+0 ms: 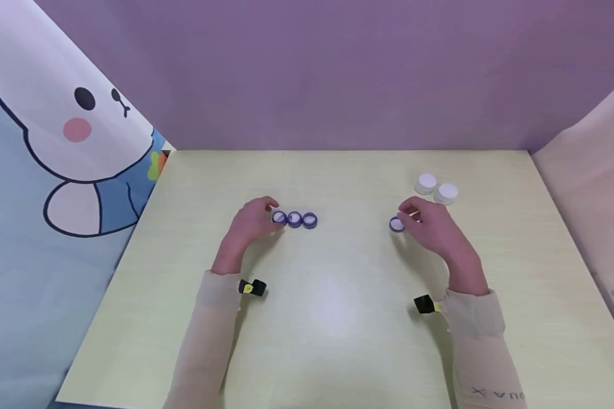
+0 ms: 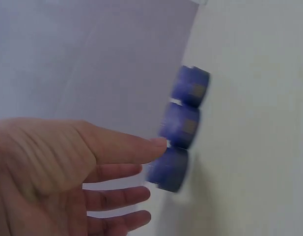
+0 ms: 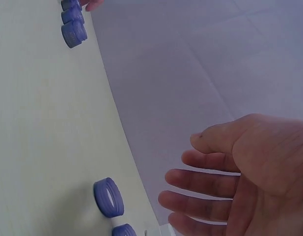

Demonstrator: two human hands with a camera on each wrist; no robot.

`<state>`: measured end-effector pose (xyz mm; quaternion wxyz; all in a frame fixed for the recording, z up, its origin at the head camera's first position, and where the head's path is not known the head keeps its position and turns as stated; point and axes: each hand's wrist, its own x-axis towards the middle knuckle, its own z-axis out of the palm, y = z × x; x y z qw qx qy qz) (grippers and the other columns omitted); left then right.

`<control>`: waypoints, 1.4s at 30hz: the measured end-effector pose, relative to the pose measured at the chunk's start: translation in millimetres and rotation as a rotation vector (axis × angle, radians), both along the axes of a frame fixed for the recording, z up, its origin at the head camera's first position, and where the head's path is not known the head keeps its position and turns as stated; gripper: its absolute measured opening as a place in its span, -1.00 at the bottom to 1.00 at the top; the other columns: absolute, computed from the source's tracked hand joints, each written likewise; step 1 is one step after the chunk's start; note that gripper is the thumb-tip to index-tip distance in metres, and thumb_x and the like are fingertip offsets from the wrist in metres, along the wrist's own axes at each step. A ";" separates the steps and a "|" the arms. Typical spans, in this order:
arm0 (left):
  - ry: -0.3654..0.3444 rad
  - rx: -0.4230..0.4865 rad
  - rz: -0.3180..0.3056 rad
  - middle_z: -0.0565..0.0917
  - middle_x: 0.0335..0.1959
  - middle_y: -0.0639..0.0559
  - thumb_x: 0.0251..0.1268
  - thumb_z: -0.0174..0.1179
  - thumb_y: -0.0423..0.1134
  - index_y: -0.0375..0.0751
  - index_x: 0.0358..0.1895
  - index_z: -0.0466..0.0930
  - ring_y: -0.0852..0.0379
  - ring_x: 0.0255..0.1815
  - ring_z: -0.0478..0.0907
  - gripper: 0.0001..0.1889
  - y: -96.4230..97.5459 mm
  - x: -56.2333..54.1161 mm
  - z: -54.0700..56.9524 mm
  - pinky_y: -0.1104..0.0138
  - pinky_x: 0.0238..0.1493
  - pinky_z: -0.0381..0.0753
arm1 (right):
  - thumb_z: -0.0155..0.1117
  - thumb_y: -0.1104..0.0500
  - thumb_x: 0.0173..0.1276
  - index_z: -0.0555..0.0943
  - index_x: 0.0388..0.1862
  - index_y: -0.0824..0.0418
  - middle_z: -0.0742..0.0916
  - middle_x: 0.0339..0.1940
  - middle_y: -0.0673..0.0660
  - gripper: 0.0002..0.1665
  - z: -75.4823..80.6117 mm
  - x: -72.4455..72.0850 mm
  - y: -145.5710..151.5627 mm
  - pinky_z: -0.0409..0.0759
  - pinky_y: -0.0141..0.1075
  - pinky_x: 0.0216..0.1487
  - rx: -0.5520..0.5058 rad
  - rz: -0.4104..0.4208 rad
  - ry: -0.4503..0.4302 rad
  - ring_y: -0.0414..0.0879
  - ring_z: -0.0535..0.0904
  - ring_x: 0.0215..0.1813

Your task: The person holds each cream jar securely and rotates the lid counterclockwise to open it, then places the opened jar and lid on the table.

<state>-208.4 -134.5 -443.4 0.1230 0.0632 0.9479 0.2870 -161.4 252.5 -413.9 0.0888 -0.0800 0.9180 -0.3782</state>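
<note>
Three small purple-blue round caps with pale middles stand side by side in a row on the table. My left hand [image 1: 253, 221] is at the left end of the row, thumb and index finger spread on either side of the leftmost cap [image 1: 279, 217]. In the left wrist view the thumb tip overlaps that cap [image 2: 170, 169], and the other fingers are spread behind it. My right hand [image 1: 427, 224] hovers with loosely bent fingers beside another purple-blue cap [image 1: 397, 225], holding nothing. A further purple-blue cap [image 3: 124, 230] shows next to it in the right wrist view.
Two white round caps [image 1: 426, 183] [image 1: 446, 193] stand beyond my right hand. The pale wooden table [image 1: 332, 341] ends at a purple cloth [image 1: 337, 74] at the back. A cartoon-printed cloth [image 1: 97, 204] hangs on the left and a pink one [image 1: 593, 182] on the right.
</note>
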 end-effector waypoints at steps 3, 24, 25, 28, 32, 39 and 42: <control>0.029 0.003 0.009 0.56 0.12 -0.22 0.17 0.37 -0.13 -0.22 0.20 0.49 -0.14 0.04 0.51 -0.46 1.7 5.4 12.5 0.02 0.01 0.50 | 0.05 0.10 0.52 0.53 0.05 0.31 0.68 -0.06 0.25 -0.68 0.4 1.8 4.0 0.55 -0.03 -0.08 -0.003 -0.003 0.026 0.13 0.60 -0.03; 0.146 0.134 -0.064 0.66 -0.18 0.11 0.37 0.20 -0.07 -0.09 0.02 0.60 0.13 -0.24 0.59 -0.73 38.1 29.0 51.4 0.23 -0.30 0.57 | 0.24 0.20 0.36 0.62 -0.17 0.32 0.71 -0.32 0.21 -0.81 -2.6 5.1 46.1 0.41 -0.52 -0.41 -0.029 -0.328 0.300 -0.11 0.50 -0.33; 0.152 0.137 -0.065 0.66 -0.18 0.11 0.37 0.19 -0.07 -0.09 0.03 0.59 0.15 -0.26 0.59 -0.73 42.6 28.3 49.6 0.24 -0.33 0.57 | 0.24 0.21 0.36 0.62 -0.15 0.33 0.71 -0.30 0.22 -0.80 -4.3 4.7 47.8 0.41 -0.53 -0.41 -0.033 -0.337 0.302 -0.10 0.51 -0.31; 0.153 0.150 -0.075 0.66 -0.15 0.11 0.39 0.18 -0.05 -0.08 0.04 0.59 0.18 -0.29 0.59 -0.72 60.8 26.0 45.6 0.26 -0.34 0.57 | 0.21 0.24 0.35 0.60 -0.11 0.33 0.71 -0.21 0.26 -0.80 -7.8 3.4 52.6 0.42 -0.57 -0.41 -0.034 -0.360 0.294 -0.04 0.55 -0.23; 0.143 0.162 -0.094 0.65 -0.13 0.11 0.40 0.16 -0.03 -0.07 0.05 0.59 0.19 -0.27 0.59 -0.71 88.3 22.8 41.8 0.26 -0.31 0.56 | 0.21 0.23 0.36 0.58 -0.05 0.33 0.70 -0.10 0.26 -0.76 -8.9 3.0 57.2 0.42 -0.56 -0.37 -0.020 -0.387 0.267 0.06 0.60 -0.13; 0.127 0.156 -0.139 0.65 -0.13 0.17 0.39 0.16 0.00 0.00 0.03 0.60 0.20 -0.22 0.56 -0.73 112.7 25.1 32.5 0.30 -0.28 0.54 | 0.21 0.16 0.39 0.56 0.07 0.37 0.64 0.04 0.35 -0.62 -10.4 3.1 59.4 0.47 -0.05 -0.04 0.005 -0.384 0.233 0.24 0.51 0.05; 0.128 0.159 -0.151 0.64 -0.14 0.18 0.38 0.17 -0.01 0.01 0.02 0.60 0.19 -0.19 0.55 -0.74 114.8 29.2 28.1 0.30 -0.24 0.54 | 0.23 0.14 0.38 0.54 0.12 0.37 0.62 0.09 0.35 -0.58 -12.9 0.2 58.6 0.44 0.07 0.03 -0.002 -0.362 0.237 0.25 0.47 0.12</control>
